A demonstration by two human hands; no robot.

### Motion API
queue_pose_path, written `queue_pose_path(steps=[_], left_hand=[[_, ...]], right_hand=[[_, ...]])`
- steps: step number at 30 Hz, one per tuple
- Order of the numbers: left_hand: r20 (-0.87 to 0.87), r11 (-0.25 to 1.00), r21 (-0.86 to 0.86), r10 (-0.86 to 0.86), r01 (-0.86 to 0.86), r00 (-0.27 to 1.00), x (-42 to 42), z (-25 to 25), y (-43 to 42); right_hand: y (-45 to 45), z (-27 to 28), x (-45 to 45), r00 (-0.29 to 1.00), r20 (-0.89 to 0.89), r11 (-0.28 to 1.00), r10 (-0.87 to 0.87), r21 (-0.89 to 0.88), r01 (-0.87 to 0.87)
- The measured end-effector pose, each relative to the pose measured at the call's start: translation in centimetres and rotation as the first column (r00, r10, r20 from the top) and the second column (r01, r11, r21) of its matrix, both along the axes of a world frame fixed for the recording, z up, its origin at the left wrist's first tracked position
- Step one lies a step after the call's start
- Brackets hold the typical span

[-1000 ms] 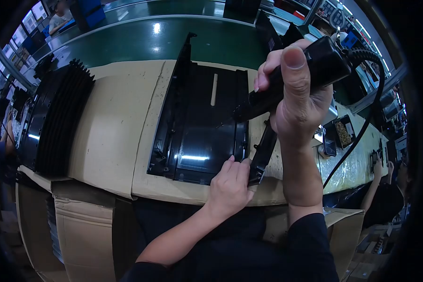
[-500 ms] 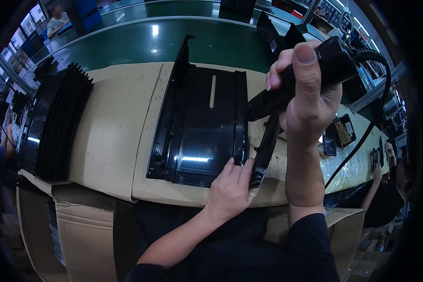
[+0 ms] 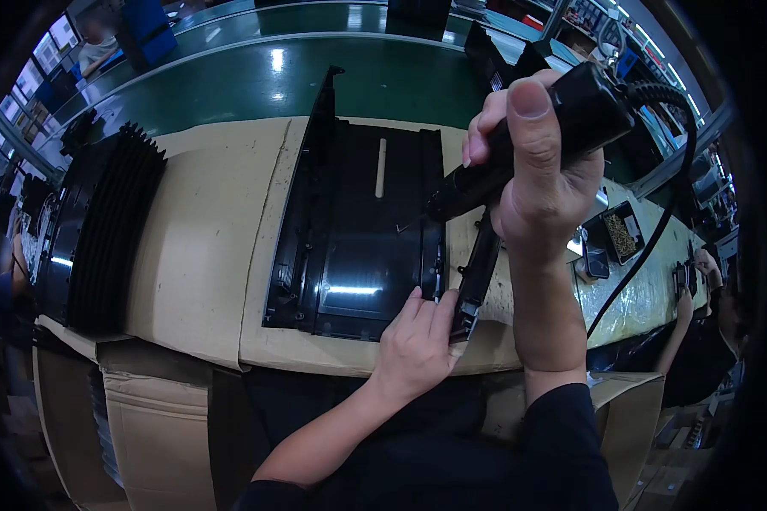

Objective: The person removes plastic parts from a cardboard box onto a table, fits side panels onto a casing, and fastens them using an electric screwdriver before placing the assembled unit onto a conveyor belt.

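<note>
My right hand (image 3: 545, 162) is wrapped round a black electric screwdriver (image 3: 592, 111) with a cable at its back end. Its thin bit points down left over a black plastic panel (image 3: 371, 247), and a small screw seems to be at the bit's tip. The panel lies on cardboard, with a tall edge on its left and a long slot near its top. At the panel's lower right corner, my left hand (image 3: 418, 341) presses its fingers on the edge and on a narrow black strip (image 3: 479, 272) beside it.
Stacked black panels (image 3: 102, 238) stand at the left. On the right are a box of screws (image 3: 624, 234) and a co-worker's hands (image 3: 697, 277). A green conveyor (image 3: 230, 85) runs behind, with another person at the far left. Open cardboard boxes (image 3: 158, 417) stand below the table edge.
The screwdriver and my right hand moved slightly right, then back left. My left hand stays at the panel's corner. The co-worker's hands at the right have shifted.
</note>
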State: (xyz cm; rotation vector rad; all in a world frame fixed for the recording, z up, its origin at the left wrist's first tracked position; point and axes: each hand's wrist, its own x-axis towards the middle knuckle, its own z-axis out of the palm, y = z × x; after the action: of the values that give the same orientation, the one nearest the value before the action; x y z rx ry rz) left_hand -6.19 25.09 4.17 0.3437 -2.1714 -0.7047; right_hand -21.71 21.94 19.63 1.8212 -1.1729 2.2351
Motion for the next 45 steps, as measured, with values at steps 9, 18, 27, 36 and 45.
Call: queue_pose_path(steps=[9, 18, 27, 36, 45], left_hand=[[0.061, 0.998, 0.058, 0.031, -0.034, 0.998, 0.6, -0.5, 0.4], [0.102, 0.995, -0.062, 0.080, -0.074, 0.992, 0.6, -0.2, 0.4], [0.076, 0.979, -0.185, 0.107, -0.091, 0.991, -0.3, 0.3, -0.2], [0.069, 0.983, -0.168, 0.086, -0.073, 0.994, -0.2, -0.1, -0.1], [0.053, 0.983, -0.163, 0.093, -0.083, 0.994, -0.4, 0.0, 0.0]], right_hand=[[4.9, 3.1, -0.4, 0.985, 0.170, 1.000, 0.025, -0.006, -0.024], [10.1, 6.1, -1.8, 0.940, 0.273, 0.976, 0.204, -0.134, -0.172], [11.4, 6.4, -2.8, 0.936, 0.273, 0.967, 0.221, -0.184, -0.174], [11.1, 6.4, -2.6, 0.921, 0.274, 0.958, 0.277, -0.151, -0.243], [11.4, 6.7, -2.6, 0.927, 0.260, 0.962, 0.271, -0.087, -0.257]])
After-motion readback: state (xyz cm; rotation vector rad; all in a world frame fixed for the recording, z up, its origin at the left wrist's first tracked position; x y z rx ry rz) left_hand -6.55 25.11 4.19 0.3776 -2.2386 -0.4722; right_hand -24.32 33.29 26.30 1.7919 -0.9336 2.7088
